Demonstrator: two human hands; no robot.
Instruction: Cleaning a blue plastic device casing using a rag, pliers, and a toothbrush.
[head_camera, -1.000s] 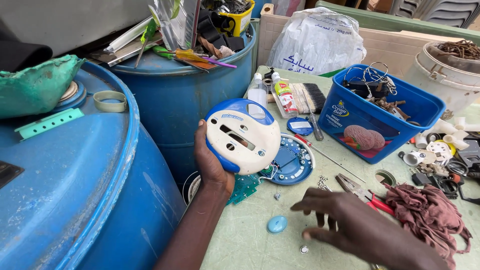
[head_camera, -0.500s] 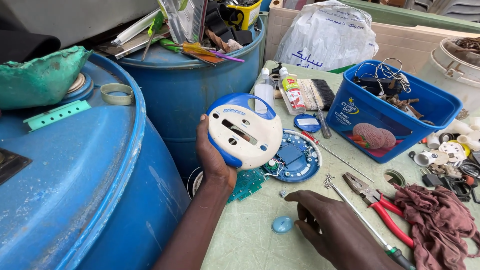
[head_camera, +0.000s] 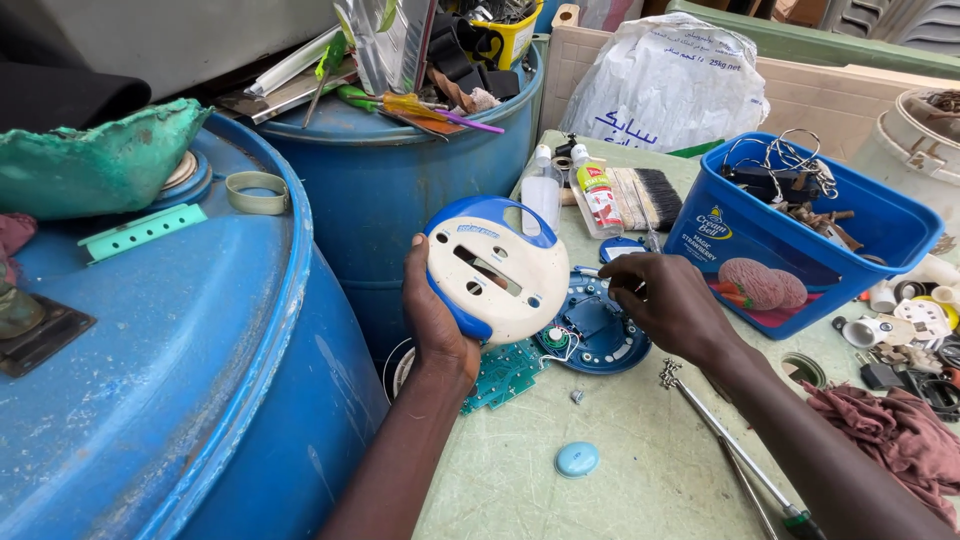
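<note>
My left hand (head_camera: 437, 318) grips a round white and blue plastic device cover (head_camera: 497, 270), held upright above the table with its slotted white face towards me. My right hand (head_camera: 668, 300) rests on the round blue base plate (head_camera: 596, 332) lying flat on the table, fingers curled near its upper edge; whether they pinch something I cannot tell. Thin wires run from the base to a green circuit board (head_camera: 503, 371) beside it. A small light blue oval button (head_camera: 577, 459) lies loose on the table nearer me.
Two big blue drums (head_camera: 180, 330) stand at the left and behind. A blue tub (head_camera: 790, 240) of parts sits right, a long screwdriver (head_camera: 735, 455) by my right forearm, a brush and small bottles (head_camera: 600, 195) behind, a maroon rag (head_camera: 885, 430) at right.
My right hand moved from the near table by the oval button up onto the blue base plate. The left hand kept holding the cover in about the same place.
</note>
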